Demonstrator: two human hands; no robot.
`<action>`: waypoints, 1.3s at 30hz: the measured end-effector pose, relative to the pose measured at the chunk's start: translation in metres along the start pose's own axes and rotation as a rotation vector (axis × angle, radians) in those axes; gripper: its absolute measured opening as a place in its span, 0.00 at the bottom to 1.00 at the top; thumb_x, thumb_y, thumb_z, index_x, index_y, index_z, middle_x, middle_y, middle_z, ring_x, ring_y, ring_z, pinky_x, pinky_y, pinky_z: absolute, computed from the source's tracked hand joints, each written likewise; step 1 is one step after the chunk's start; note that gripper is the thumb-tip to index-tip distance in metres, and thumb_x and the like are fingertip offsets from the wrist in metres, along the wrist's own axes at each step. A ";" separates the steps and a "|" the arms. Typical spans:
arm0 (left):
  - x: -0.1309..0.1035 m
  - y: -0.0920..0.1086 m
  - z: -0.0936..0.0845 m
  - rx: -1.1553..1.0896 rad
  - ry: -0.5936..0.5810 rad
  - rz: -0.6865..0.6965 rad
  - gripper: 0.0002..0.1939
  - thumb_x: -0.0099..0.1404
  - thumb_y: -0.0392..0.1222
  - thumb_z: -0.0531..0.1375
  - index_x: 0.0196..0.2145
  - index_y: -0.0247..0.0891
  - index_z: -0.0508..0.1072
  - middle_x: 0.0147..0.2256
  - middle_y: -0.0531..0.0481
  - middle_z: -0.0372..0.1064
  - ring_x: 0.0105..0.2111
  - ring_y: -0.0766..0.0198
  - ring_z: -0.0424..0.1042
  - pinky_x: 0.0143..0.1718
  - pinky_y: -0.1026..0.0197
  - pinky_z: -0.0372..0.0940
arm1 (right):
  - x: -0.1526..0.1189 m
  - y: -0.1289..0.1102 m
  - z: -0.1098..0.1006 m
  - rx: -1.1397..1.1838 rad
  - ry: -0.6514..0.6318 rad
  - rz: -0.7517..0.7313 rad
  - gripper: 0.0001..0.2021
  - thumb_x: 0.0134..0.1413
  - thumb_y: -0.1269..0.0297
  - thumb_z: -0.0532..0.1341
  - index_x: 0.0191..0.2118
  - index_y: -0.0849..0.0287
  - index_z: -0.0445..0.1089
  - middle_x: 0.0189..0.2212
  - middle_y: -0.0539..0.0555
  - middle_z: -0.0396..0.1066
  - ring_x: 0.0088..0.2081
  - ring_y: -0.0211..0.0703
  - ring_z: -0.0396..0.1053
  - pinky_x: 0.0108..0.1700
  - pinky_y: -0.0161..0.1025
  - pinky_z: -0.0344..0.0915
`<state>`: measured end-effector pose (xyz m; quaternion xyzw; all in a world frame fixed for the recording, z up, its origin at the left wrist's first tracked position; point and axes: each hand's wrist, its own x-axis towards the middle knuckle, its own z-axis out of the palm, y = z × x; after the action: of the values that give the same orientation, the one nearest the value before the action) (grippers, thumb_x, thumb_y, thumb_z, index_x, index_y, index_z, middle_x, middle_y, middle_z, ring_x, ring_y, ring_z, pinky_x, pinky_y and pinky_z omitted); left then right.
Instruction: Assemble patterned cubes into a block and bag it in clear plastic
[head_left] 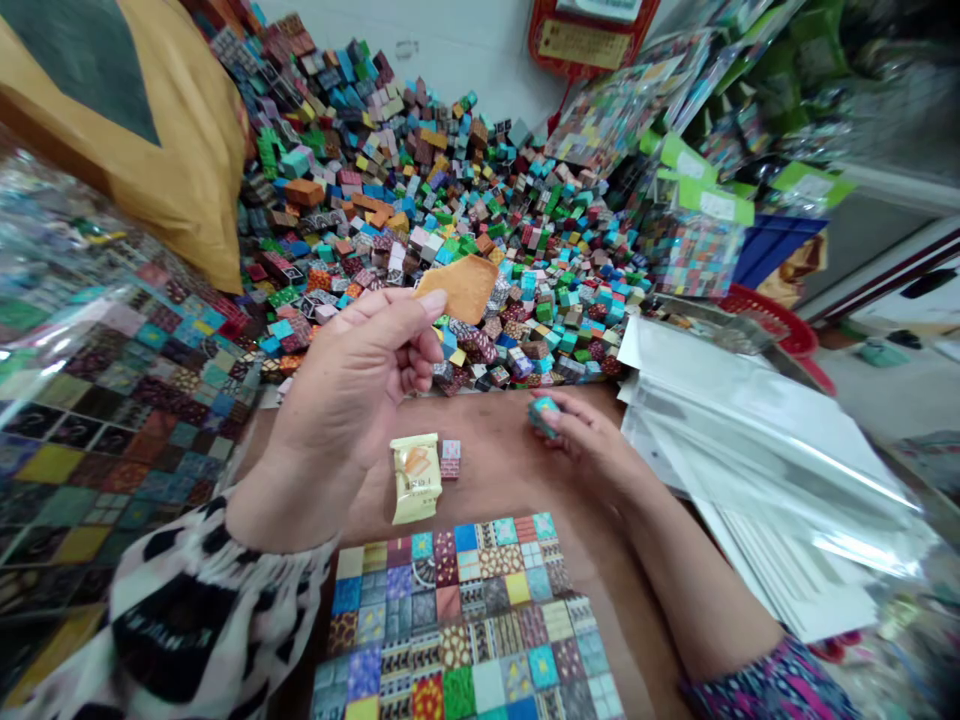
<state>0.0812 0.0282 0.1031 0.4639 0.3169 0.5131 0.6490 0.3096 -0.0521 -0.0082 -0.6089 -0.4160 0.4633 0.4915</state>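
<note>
Between thumb and fingers, my left hand (352,370) pinches a thin golden-brown cracker (466,288) with an uneven edge, raised in front of the block pile. Low over the brown tabletop (510,470), my right hand (589,430) is closed on a small teal patterned block (543,414). A pale yellow snack packet (417,480) with a biscuit picture lies between the hands. Touching or close beside it is a small pink-and-grey block (450,458). Nearer to me, many patterned blocks form a tight rectangular layer (465,620), its near end cut off by the frame.
A large heap of loose blocks (420,210) fills the back against the wall. Bagged blocks (135,400) and a yellow sack (172,130) stand on the left. White sheets under clear plastic (750,440), a red basket (780,318) and packed blocks (694,240) are on the right.
</note>
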 end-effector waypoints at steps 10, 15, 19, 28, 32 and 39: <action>0.000 -0.003 0.000 0.015 0.002 0.009 0.11 0.61 0.37 0.64 0.23 0.37 0.69 0.20 0.56 0.66 0.20 0.74 0.62 0.21 0.69 0.55 | -0.005 -0.014 -0.002 0.651 -0.237 0.302 0.23 0.60 0.46 0.60 0.47 0.62 0.76 0.32 0.56 0.76 0.30 0.37 0.71 0.34 0.33 0.71; 0.001 -0.004 0.000 0.020 0.004 0.002 0.10 0.62 0.37 0.64 0.24 0.37 0.70 0.20 0.57 0.66 0.20 0.74 0.63 0.21 0.69 0.55 | -0.005 -0.014 -0.001 0.696 -0.261 0.352 0.25 0.68 0.46 0.49 0.47 0.62 0.74 0.32 0.58 0.77 0.28 0.36 0.72 0.34 0.32 0.72; 0.002 -0.005 0.001 0.025 0.002 -0.013 0.10 0.62 0.37 0.64 0.24 0.37 0.70 0.20 0.57 0.66 0.20 0.74 0.63 0.21 0.69 0.55 | -0.007 -0.018 0.001 0.718 -0.304 0.379 0.26 0.70 0.49 0.44 0.47 0.62 0.73 0.31 0.59 0.78 0.27 0.36 0.73 0.33 0.32 0.71; 0.002 -0.005 -0.001 0.032 -0.001 -0.003 0.10 0.61 0.37 0.64 0.23 0.38 0.69 0.20 0.57 0.66 0.19 0.74 0.63 0.21 0.67 0.54 | -0.013 -0.017 0.003 0.734 -0.445 0.338 0.24 0.67 0.52 0.47 0.50 0.64 0.72 0.32 0.61 0.79 0.29 0.38 0.76 0.35 0.33 0.72; 0.002 -0.005 -0.001 0.030 -0.004 -0.002 0.11 0.61 0.38 0.64 0.23 0.38 0.68 0.20 0.58 0.65 0.20 0.74 0.62 0.21 0.67 0.54 | -0.016 -0.016 0.003 0.684 -0.516 0.296 0.24 0.63 0.49 0.54 0.50 0.64 0.73 0.33 0.59 0.79 0.30 0.38 0.75 0.34 0.33 0.71; 0.003 -0.007 -0.001 0.031 -0.006 -0.005 0.10 0.61 0.38 0.64 0.25 0.38 0.68 0.20 0.58 0.65 0.20 0.74 0.62 0.21 0.67 0.54 | -0.018 -0.007 0.012 -0.105 -0.069 -0.111 0.31 0.66 0.43 0.48 0.60 0.60 0.69 0.46 0.62 0.74 0.43 0.49 0.73 0.48 0.48 0.71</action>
<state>0.0838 0.0311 0.0964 0.4745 0.3241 0.5050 0.6441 0.2938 -0.0662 0.0008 -0.5936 -0.4894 0.4338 0.4690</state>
